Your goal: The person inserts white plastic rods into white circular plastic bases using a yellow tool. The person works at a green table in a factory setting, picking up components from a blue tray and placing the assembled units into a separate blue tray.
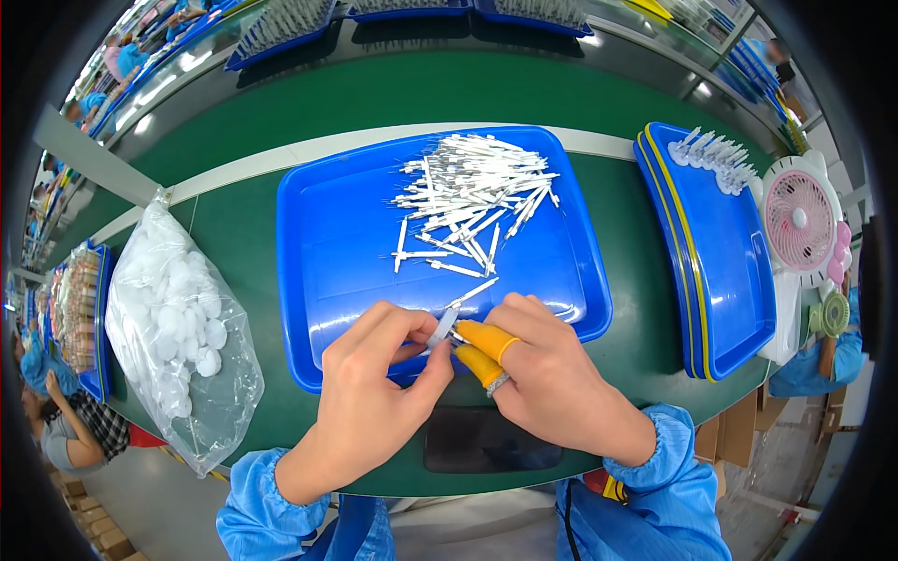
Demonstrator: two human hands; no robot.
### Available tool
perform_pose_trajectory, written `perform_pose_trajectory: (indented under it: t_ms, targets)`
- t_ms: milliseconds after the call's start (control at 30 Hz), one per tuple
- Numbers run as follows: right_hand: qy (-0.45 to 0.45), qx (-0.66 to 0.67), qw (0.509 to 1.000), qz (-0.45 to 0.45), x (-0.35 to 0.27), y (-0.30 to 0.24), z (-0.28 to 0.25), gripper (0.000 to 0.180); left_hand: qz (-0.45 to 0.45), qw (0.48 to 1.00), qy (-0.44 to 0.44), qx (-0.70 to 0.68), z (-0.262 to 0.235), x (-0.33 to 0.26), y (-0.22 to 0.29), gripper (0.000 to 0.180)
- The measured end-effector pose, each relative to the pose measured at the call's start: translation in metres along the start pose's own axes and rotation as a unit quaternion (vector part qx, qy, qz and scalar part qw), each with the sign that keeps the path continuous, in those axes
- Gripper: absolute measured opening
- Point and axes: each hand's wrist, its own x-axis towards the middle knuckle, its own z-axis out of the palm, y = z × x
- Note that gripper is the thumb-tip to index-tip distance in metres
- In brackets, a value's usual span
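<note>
My left hand (379, 379) pinches a small translucent white plastic piece (442, 327) between thumb and fingers, over the near edge of a blue tray (346, 252). Against that piece, the closed fingers of my right hand (547, 365) meet it from the other side. Yellow finger covers (486, 341) are on two of its fingers. What the right fingertips grip is mostly hidden. Thin white sticks with fine wire ends (477, 187) lie heaped at the tray's far right. A single white stick (474, 292) rests just beyond my fingertips.
Left of the tray lies a clear plastic bag (178, 309) of round white pieces. At right, stacked blue trays (725, 271) hold a row of assembled white pieces (716, 161), beside a pink fan (800, 217). A dark flat object (491, 439) lies below my hands. Loaded trays (281, 33) stand at the back.
</note>
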Motion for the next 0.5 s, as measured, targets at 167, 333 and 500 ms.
perform_pose_trajectory:
  t_ms: [167, 333, 500]
  targets:
    - [0.037, 0.041, 0.998, 0.022, -0.002, -0.01, 0.006, 0.034, 0.019, 0.999, 0.01, 0.042, -0.001, -0.004, 0.003, 0.017]
    - [0.071, 0.06, 0.996, 0.015, -0.003, -0.007, 0.012, 0.037, 0.039, 0.998, 0.012, 0.045, 0.001, -0.008, 0.0, 0.019]
    - [0.105, 0.059, 0.992, 0.027, 0.0, -0.008, 0.017, 0.038, 0.03, 0.999, 0.016, 0.036, 0.004, -0.01, -0.003, 0.023]
